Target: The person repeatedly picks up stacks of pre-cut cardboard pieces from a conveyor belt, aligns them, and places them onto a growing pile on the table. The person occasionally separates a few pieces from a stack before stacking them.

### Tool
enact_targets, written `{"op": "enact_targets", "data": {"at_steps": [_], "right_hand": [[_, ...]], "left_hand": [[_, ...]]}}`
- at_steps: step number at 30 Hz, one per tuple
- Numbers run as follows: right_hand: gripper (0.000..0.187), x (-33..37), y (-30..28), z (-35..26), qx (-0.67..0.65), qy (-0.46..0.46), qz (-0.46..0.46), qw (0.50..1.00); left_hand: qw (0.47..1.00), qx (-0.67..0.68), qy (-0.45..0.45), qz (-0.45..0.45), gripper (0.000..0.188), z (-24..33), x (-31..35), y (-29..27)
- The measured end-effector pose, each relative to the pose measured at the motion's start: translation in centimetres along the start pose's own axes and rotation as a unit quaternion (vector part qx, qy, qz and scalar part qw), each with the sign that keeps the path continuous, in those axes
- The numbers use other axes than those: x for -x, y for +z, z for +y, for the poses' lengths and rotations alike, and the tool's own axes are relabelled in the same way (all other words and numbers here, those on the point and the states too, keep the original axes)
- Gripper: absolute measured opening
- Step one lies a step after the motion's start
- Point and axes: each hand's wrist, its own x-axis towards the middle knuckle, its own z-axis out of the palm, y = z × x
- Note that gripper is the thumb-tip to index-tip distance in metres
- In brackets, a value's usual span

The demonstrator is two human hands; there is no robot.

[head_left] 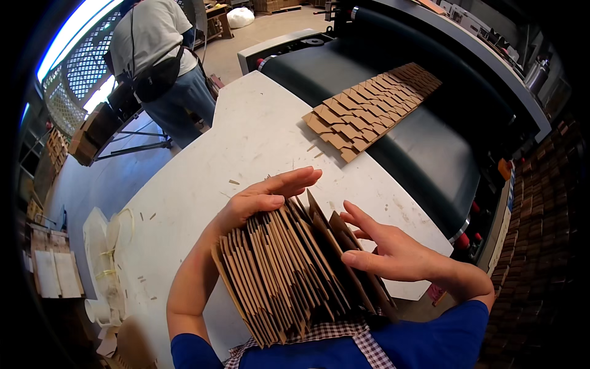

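1. as a worker's arms [195, 280] ring a cardboard stack [279, 264] at the checked apron [370, 349], the left hand [255, 200] lies straight-fingered, unclenched, along its far edge.
2. the right hand [393, 247], fingers spread, touches its right end.
3. staggered cardboard pieces [375, 107] stretch from dark belt [424, 163] to white desk [184, 206].
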Motion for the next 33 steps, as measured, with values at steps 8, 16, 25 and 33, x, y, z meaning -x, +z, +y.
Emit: {"op": "enact_targets", "data": {"at_steps": [8,16,25,33], "right_hand": [[0.074,-0.8,0.5,1.8,-0.129,-0.035,0.057,0.989],[0.077,1.5,-1.1,2.9,-0.145,-0.039,0.018,0.988],[0.079,3.4,-2.7,3.0,-0.152,0.001,-0.027,0.988],[0.072,2.9,-4.3,3.4,-0.166,0.024,-0.019,0.986]], "left_hand": [[0.987,0.097,-0.001,-0.126,0.106,-1.2,-4.0,2.5],[0.980,0.089,-0.069,-0.161,0.118,-0.7,-6.5,4.7],[0.973,0.090,-0.074,-0.197,0.118,-0.1,-8.6,6.7],[0.999,0.027,-0.006,0.037,0.112,1.2,-11.5,4.4]]}}
